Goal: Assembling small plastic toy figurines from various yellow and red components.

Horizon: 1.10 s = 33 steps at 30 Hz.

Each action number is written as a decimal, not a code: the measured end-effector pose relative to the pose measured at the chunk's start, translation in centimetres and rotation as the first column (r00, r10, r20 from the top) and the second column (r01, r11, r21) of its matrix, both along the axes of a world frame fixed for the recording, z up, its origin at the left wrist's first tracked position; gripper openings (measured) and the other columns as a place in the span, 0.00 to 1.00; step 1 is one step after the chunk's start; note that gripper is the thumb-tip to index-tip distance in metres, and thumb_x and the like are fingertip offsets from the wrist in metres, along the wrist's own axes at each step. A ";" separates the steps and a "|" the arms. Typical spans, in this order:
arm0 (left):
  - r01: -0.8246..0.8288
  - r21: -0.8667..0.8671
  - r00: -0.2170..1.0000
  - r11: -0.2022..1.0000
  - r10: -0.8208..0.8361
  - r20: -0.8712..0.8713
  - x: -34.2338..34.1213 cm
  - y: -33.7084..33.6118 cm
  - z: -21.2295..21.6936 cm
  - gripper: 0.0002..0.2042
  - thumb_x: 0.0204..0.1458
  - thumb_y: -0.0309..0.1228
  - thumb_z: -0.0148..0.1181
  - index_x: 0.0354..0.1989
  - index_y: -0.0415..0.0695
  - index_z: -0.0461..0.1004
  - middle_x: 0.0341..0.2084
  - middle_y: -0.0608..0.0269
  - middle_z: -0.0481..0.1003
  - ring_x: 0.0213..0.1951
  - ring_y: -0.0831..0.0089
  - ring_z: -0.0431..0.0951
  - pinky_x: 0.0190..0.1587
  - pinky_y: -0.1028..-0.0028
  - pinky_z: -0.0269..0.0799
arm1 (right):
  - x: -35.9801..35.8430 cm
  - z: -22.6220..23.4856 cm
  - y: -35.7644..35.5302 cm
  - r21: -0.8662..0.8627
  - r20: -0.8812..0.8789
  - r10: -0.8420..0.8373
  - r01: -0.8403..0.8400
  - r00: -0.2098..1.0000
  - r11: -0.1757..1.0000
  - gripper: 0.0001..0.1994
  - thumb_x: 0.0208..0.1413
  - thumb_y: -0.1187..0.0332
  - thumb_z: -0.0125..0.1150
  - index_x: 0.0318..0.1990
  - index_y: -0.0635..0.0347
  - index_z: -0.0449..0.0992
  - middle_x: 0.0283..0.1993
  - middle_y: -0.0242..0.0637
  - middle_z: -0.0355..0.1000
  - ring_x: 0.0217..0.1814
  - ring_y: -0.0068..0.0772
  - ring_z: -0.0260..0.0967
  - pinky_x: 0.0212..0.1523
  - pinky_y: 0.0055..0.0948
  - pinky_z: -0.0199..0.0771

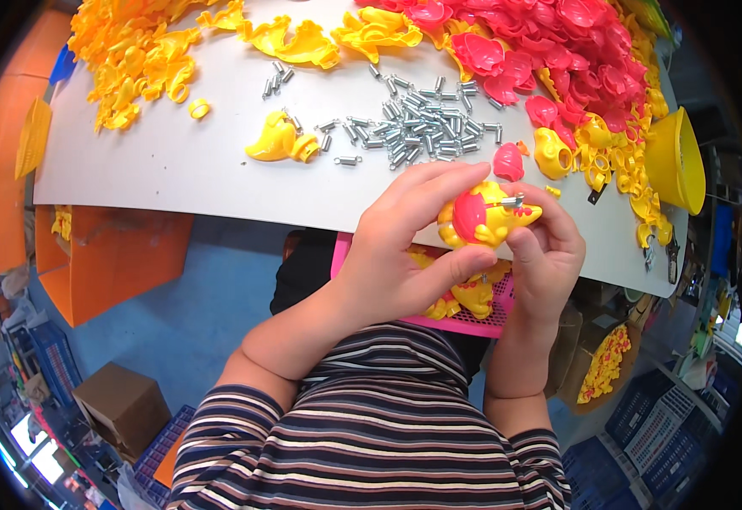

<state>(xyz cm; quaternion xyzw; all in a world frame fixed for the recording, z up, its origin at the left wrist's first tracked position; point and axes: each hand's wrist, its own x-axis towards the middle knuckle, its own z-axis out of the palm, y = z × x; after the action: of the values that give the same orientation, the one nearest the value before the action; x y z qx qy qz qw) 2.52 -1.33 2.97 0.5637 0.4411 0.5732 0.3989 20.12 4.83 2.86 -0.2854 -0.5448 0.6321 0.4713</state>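
Observation:
Both my hands hold one small yellow and red plastic toy figure (483, 218) just over the table's front edge. My left hand (411, 234) wraps its fingers and thumb round the rounded red and yellow side. The fingers of my right hand (547, 242) close on the pointed yellow end. A small metal spring (513, 201) shows at the top of the figure, by my right fingers. Beyond my hands a pile of metal springs (422, 119) lies on the white table (209, 161). A red shell piece (508, 161) lies close past my fingertips.
Yellow parts (137, 64) heap at the far left, red shells (558, 59) at the far right. A yellow piece (273, 138) lies left of the springs. On my lap, a pink basket (451, 325) contains yellow figures. A yellow funnel-shaped container (678, 161) stands right; an orange bin (103, 255) sits left.

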 end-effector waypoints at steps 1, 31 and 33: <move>0.000 0.000 1.000 1.000 0.000 0.000 0.0 0.0 0.2 0.25 0.57 0.24 0.59 0.63 0.34 0.63 0.57 0.51 0.64 0.60 0.64 0.68 0.59 0.68 0.70 | 0.2 -0.3 0.1 0.000 0.000 0.000 0.000 1.000 1.000 0.19 0.54 0.75 0.67 0.52 0.75 0.71 0.50 0.48 0.73 0.52 0.34 0.73 0.54 0.30 0.75; -0.219 0.285 0.901 0.933 0.305 -0.307 1.6 -1.1 0.7 0.23 0.42 0.19 0.67 0.51 0.35 0.75 0.45 0.42 0.77 0.46 0.56 0.81 0.48 0.70 0.78 | 0.8 0.9 -0.2 -0.333 0.015 0.213 -0.196 0.977 0.922 0.40 0.58 0.48 0.60 0.63 0.80 0.60 0.56 0.49 0.70 0.57 0.35 0.71 0.58 0.30 0.70; -0.254 0.293 0.898 0.922 0.337 -0.282 1.9 -1.3 0.6 0.22 0.42 0.19 0.67 0.50 0.33 0.75 0.43 0.41 0.78 0.45 0.56 0.81 0.47 0.70 0.79 | 0.7 1.2 -0.6 -0.336 0.022 0.190 -0.172 0.982 0.926 0.40 0.59 0.47 0.59 0.63 0.80 0.60 0.56 0.50 0.70 0.56 0.35 0.71 0.58 0.30 0.70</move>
<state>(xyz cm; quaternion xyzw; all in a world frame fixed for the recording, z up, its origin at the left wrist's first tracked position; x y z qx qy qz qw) 4.45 -2.61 3.60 0.6223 0.5065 0.5766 0.1538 20.78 4.22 4.06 -0.3263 -0.4666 0.7479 0.3413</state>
